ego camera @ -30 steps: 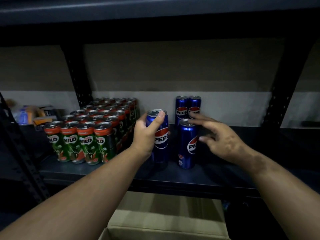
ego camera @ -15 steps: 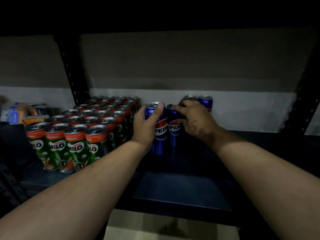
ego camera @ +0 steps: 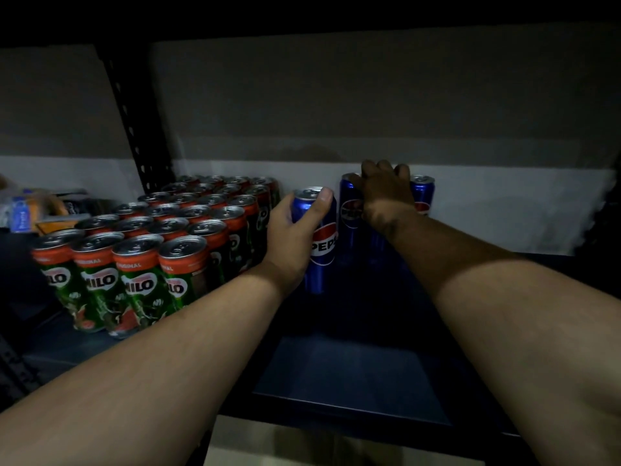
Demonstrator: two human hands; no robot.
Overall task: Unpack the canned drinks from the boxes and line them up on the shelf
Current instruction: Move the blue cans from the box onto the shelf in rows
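Dark shelf (ego camera: 353, 375) with two groups of cans. Pepsi: three blue cans clearly visible; a fourth may sit behind the right hand, cannot tell. Left hand (ego camera: 292, 237) grips the nearest Pepsi can (ego camera: 319, 250), thumb across its top rim, fingers wrapped round the far side; can upright, base on or just at the shelf. Right hand (ego camera: 386, 190) reaches further back, fingers draped over the tops of the rear cans, palm covering what is under it; whether it actually grips a can is not clear. Second Pepsi can (ego camera: 349, 213) stands just left of that hand, touching it. Third Pepsi can (ego camera: 421, 195) stands just right of the hand, near the back wall (ego camera: 336, 105).

Milo cans (ego camera: 134, 250): green with orange tops, packed block on the shelf's left part, four across the front row, about six rows deep; back rows too dim for an exact count. Block sits just beside the left hand.

Far left: clutter (ego camera: 37, 210), blurred. Below the shelf edge, a pale cardboard surface (ego camera: 255, 442), contents not visible.
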